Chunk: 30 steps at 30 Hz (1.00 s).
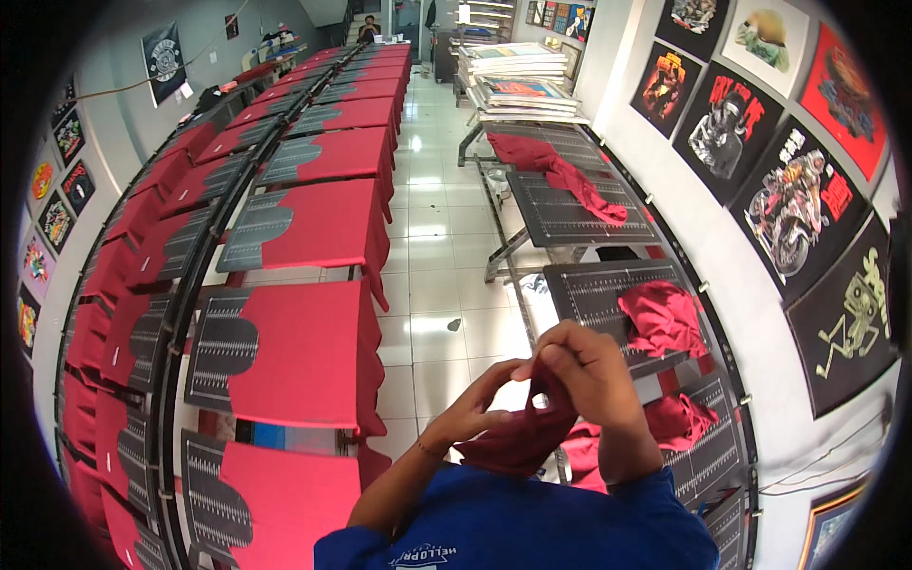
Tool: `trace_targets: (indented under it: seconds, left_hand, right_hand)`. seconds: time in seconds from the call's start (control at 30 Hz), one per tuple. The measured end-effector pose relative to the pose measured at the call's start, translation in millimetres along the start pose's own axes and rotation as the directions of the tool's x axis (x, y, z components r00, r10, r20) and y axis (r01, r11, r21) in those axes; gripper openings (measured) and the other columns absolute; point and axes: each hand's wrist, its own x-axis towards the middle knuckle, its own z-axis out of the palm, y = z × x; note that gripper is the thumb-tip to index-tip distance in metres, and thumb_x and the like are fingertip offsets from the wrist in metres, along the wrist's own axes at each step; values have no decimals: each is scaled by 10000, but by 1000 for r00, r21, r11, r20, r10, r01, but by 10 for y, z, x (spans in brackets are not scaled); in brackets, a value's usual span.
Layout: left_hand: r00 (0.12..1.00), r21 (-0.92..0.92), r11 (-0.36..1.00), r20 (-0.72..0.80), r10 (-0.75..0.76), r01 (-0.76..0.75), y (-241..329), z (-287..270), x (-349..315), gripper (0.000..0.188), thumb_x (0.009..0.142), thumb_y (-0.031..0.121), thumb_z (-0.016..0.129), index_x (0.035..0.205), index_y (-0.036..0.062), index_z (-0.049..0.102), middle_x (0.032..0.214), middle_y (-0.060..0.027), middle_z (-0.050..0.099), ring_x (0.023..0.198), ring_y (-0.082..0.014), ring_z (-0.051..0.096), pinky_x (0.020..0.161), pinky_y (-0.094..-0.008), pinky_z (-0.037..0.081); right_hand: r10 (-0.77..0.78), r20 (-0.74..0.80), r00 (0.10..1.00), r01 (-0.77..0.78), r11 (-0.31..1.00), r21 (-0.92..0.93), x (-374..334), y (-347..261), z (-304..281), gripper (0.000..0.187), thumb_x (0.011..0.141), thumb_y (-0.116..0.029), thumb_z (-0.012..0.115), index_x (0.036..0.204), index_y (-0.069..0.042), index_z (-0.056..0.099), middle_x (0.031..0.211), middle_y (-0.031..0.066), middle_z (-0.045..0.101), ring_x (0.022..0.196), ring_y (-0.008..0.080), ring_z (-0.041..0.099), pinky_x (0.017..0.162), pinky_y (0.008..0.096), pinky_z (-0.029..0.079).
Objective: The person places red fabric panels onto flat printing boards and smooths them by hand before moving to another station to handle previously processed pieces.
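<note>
In front of my chest hangs a dark red piece of fabric point(521, 445), gathered and partly folded, with a gap between its upper edges. My right hand point(591, 372) is closed around its top, fingers bent over the cloth. From the other side my left hand point(480, 404) pinches the edge close to the right fingertips. Whether the fabric is a whole shirt or a cut panel cannot be made out. Below my right forearm, more red cloth point(584, 451) lies bunched, partly hidden by the arm.
On my left, a long double row of black ruled boards carries flat red fabric panels point(304, 356). To the right, crumpled red cloths point(663, 318) rest on more black boards point(589, 290). Stacked frames point(527, 95) stand beyond them. A tiled aisle point(437, 285) runs between; someone point(369, 28) is far back.
</note>
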Motion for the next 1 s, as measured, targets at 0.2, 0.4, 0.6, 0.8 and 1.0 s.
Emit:
trace_targets:
  seconds: [0.2, 0.4, 0.6, 0.8, 1.0]
  left_hand:
    - [972, 239, 962, 162, -172, 131, 275, -965, 1323, 455, 862, 100, 676, 1286, 19, 532, 1203, -102, 629, 1130, -239, 608, 972, -354, 490]
    - [963, 631, 771, 150, -224, 81, -927, -2326, 2057, 407, 870, 145, 668, 1264, 76, 593, 1334, -174, 581, 1224, -343, 556, 1026, -416, 443]
    - [991, 186, 981, 130, 21, -46, -152, -2777, 3337, 556, 844, 212, 711, 1345, 46, 537, 1377, -167, 552, 1278, -327, 524, 1073, -426, 407]
    - [986, 351, 923, -111, -125, 156, -46, -3712, 4271, 333, 757, 104, 653, 1073, 0, 634, 897, -139, 692, 882, -351, 653, 825, -410, 508]
    - [940, 480, 861, 184, -287, 169, -1002, -4897, 4594, 237, 852, 121, 625, 1073, 35, 612, 960, -142, 626, 916, -322, 598, 872, -401, 457]
  right_hand:
    - [-72, -115, 991, 58, 990, -125, 1353, 323, -28, 174, 999, -168, 573, 949, -12, 630, 735, 125, 691, 653, 204, 697, 603, 319, 519]
    - [-200, -406, 892, 332, 899, 286, 2424, 633, -432, 200, 1031, -167, 523, 974, 24, 543, 773, 127, 664, 726, 209, 690, 694, 320, 564]
    - [-20, -73, 997, 29, 991, 129, 3770, 1430, -867, 161, 997, -130, 552, 949, 13, 609, 791, 89, 660, 787, 171, 693, 673, 289, 532]
    - [-98, 85, 992, 90, 992, 93, 5249, 1910, -950, 171, 996, -182, 588, 950, -22, 624, 767, 58, 664, 707, 102, 616, 647, 272, 498]
    - [-99, -199, 975, 187, 849, 494, 6404, 2211, -1221, 273, 1040, -278, 515, 944, -23, 509, 710, 89, 670, 625, 109, 626, 577, 193, 469]
